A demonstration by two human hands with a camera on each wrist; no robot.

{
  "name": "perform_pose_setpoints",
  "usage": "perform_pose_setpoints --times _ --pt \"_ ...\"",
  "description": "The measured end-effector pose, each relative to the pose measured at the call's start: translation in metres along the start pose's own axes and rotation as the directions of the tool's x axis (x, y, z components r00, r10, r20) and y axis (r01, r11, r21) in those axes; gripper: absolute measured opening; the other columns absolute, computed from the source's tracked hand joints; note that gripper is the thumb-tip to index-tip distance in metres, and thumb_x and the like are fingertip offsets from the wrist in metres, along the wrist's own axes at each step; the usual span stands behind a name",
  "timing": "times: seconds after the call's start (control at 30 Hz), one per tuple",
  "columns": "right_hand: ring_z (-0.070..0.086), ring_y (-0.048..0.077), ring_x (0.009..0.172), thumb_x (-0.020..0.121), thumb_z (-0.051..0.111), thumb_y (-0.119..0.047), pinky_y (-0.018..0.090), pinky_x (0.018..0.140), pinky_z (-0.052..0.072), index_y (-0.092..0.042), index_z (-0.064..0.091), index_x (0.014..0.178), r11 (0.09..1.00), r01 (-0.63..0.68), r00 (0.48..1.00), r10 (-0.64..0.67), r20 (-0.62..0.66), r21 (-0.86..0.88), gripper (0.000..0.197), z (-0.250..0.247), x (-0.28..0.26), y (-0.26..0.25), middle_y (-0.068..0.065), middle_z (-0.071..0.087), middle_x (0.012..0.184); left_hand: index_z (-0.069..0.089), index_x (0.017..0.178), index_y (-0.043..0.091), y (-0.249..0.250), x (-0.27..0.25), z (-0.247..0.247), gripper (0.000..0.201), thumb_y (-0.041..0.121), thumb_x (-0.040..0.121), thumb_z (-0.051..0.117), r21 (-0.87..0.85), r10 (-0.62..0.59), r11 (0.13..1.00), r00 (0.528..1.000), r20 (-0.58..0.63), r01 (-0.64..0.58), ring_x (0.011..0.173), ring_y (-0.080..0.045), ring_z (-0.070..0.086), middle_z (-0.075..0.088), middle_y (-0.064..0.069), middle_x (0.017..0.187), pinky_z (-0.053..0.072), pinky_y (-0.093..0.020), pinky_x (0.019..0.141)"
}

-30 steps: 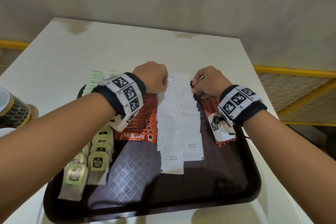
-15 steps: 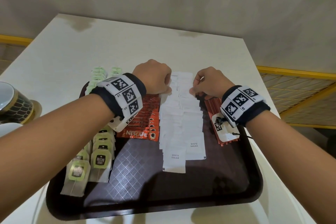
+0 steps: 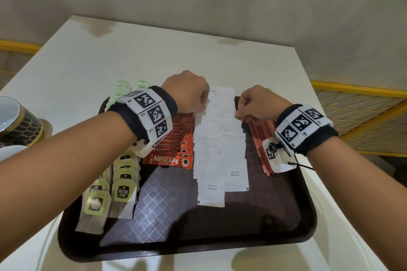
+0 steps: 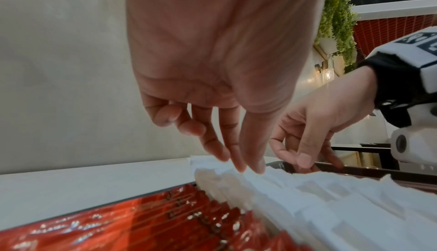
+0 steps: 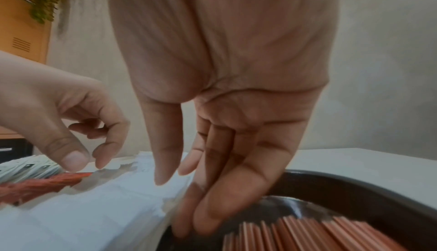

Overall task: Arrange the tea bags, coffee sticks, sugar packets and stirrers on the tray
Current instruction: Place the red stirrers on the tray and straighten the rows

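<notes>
A dark brown tray [image 3: 286, 237] holds tea bags [image 3: 123, 189] at the left, red coffee sticks [image 3: 174, 145], two overlapping rows of white sugar packets [image 3: 220, 149] in the middle and copper-red stirrers [image 3: 262, 145] at the right. My left hand [image 3: 201, 108] is at the far left edge of the sugar rows, its straight fingertips [image 4: 241, 167] touching the packets [image 4: 307, 199]. My right hand [image 3: 239, 114] is at their far right edge. Its thumb rests on the packets [image 5: 94, 208] and its fingers [image 5: 203, 217] point down between packets and stirrers [image 5: 307, 236].
The tray lies on a pale table [image 3: 154, 55]. A dark patterned mug [image 3: 17, 123] stands at the table's left edge. Some light green tea bags [image 3: 120, 90] reach past the tray's far rim. A wall is behind the table and a yellow railing [image 3: 352, 92] to the right.
Both hands stay at the far end of the sugar rows. They have shifted only slightly against the packets' edges.
</notes>
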State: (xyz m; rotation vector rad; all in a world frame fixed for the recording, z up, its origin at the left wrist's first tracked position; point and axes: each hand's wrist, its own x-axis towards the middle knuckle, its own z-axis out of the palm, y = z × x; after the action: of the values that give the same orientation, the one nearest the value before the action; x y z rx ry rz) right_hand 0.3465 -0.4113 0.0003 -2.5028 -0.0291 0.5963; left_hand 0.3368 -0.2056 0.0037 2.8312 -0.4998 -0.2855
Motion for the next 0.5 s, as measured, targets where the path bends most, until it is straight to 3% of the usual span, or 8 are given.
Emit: perform_pose_setpoints --times 0.17,0.27,0.5 --pt "0.066 0.014 0.069 0.084 0.071 -0.004 0.026 0.059 0.056 -0.005 0.066 0.084 1.000 -0.003 0.999 0.002 0.042 0.021 0.005 0.0020 0.0025 0.0004 0.003 0.068 0.073 0.074 0.092 0.015 0.0097 -0.0003 -0.0002 0.014 0.015 0.088 0.060 0.094 0.014 0.995 0.991 0.135 -0.027 0.090 -0.024 0.064 0.071 -0.003 0.093 0.047 -0.031 0.069" --pt "0.065 0.015 0.068 0.083 0.071 -0.001 0.027 0.061 0.057 -0.007 0.064 0.081 0.998 0.002 0.999 -0.005 0.036 0.056 0.009 0.0029 0.0032 0.0005 0.004 0.068 0.073 0.074 0.093 0.012 0.0107 0.0021 0.0006 0.015 0.012 0.087 0.061 0.105 0.006 0.994 0.988 0.156 -0.023 0.090 -0.027 0.066 0.072 -0.006 0.094 0.053 -0.035 0.073" --pt "0.064 0.014 0.069 0.083 0.069 0.000 0.027 0.062 0.056 -0.006 0.070 0.086 0.993 0.055 0.997 -0.061 0.056 0.100 0.007 -0.0031 0.0014 0.0004 0.003 0.068 0.073 0.069 0.095 0.011 0.0081 0.0052 -0.0027 0.009 0.010 0.090 0.062 0.032 0.014 0.999 0.980 0.199 -0.020 0.093 -0.024 0.062 0.068 -0.005 0.099 0.053 -0.035 0.080"
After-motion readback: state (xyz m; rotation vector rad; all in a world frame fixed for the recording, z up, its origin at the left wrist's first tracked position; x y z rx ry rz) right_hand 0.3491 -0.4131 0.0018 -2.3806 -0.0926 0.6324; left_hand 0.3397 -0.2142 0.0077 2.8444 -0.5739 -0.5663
